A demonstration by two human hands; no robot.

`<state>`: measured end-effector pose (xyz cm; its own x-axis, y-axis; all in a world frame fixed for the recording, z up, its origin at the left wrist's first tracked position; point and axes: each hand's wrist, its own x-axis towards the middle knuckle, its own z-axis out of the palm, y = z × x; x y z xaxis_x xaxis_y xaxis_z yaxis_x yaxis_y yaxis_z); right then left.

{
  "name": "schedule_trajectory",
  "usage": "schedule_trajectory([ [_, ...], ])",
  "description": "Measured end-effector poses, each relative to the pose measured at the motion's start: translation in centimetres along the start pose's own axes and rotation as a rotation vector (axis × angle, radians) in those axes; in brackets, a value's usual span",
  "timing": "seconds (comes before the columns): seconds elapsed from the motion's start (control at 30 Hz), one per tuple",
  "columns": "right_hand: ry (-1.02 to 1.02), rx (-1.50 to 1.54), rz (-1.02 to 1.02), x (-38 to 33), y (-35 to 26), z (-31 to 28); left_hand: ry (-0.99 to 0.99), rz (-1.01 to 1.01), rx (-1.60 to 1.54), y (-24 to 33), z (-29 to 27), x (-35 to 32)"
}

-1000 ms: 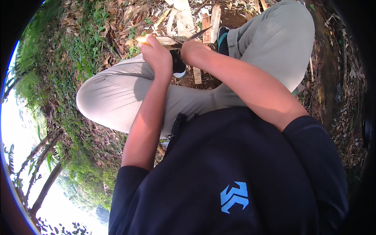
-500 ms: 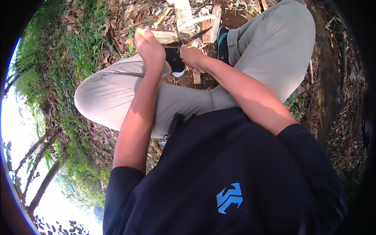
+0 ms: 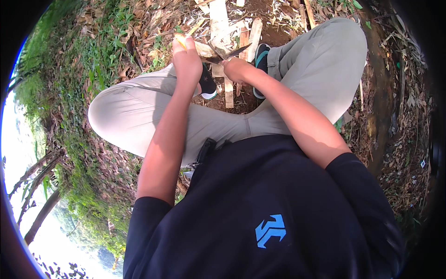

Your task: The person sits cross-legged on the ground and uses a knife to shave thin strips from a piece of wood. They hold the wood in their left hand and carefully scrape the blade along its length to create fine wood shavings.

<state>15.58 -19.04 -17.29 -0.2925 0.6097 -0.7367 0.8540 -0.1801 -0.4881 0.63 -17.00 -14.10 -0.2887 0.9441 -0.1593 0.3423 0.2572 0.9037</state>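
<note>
My left hand (image 3: pixel 186 61) is closed around the end of a pale piece of split wood (image 3: pixel 203 49), with an orange-yellow patch showing at the thumb. My right hand (image 3: pixel 239 69) is closed on a knife, its handle hidden in the fist. A dark, pointed blade (image 3: pixel 239 51) reaches up and to the right from that hand. Other thin dark edges cross the wood's right end; whether they belong to the same knife, I cannot tell. Both hands are in front of my bent legs, close to my shoes.
Flat wooden strips (image 3: pixel 218 21) and a shorter board (image 3: pixel 254 35) lie on the ground beyond my hands, among pale shavings. My dark shoes (image 3: pixel 261 58) stand nearby. Leaf litter and green plants (image 3: pixel 111 28) cover the left slope. A brown log-like strip (image 3: pixel 383 102) runs along the right.
Both hands have shifted slightly right and farther out over the boards, still closed. A long pale strip near the blade no longer stands out there. My view has tilted a little.
</note>
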Motion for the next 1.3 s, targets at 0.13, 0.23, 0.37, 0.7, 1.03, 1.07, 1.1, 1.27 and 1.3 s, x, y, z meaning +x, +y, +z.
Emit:
schedule_trajectory([
  [0.13, -0.154, -0.585, -0.099, 1.5, -1.1, -1.0, -0.084, -0.121, -0.025, 0.9, 0.2, 0.3],
  [0.23, -0.239, -0.617, -0.032, 2.8, -2.5, -0.6, -0.065, -0.161, 0.014, 1.6, 0.0, 0.1],
  [0.37, -0.233, -0.522, 0.140, 3.9, -3.7, -0.1, -0.010, -0.203, 0.024, 0.9, 0.6, -0.1],
  [0.7, 0.074, -0.089, 0.214, 6.2, -1.3, 3.6, 0.089, -0.131, -0.004, -1.8, 0.5, 0.3],
  [1.03, 0.040, 0.574, 0.237, 2.9, -0.3, 4.2, 0.104, -0.149, -0.109, -1.0, -0.9, 0.7],
  [1.07, 0.020, 0.673, 0.251, 2.7, -0.5, 4.2, 0.118, -0.127, -0.049, -1.6, -0.9, 0.9],
  [1.1, -0.001, 0.773, 0.265, 2.5, -0.6, 4.2, 0.128, -0.110, -0.058, -2.1, -1.0, 1.1],
  [1.27, -0.064, 1.372, 0.288, 3.5, -0.7, 5.2, 0.103, -0.202, -0.208, -0.4, -0.5, 0.0],
  [1.3, -0.099, 1.421, 0.263, 3.7, -0.3, 5.5, 0.102, -0.193, -0.198, -0.6, -0.6, 0.1],
])
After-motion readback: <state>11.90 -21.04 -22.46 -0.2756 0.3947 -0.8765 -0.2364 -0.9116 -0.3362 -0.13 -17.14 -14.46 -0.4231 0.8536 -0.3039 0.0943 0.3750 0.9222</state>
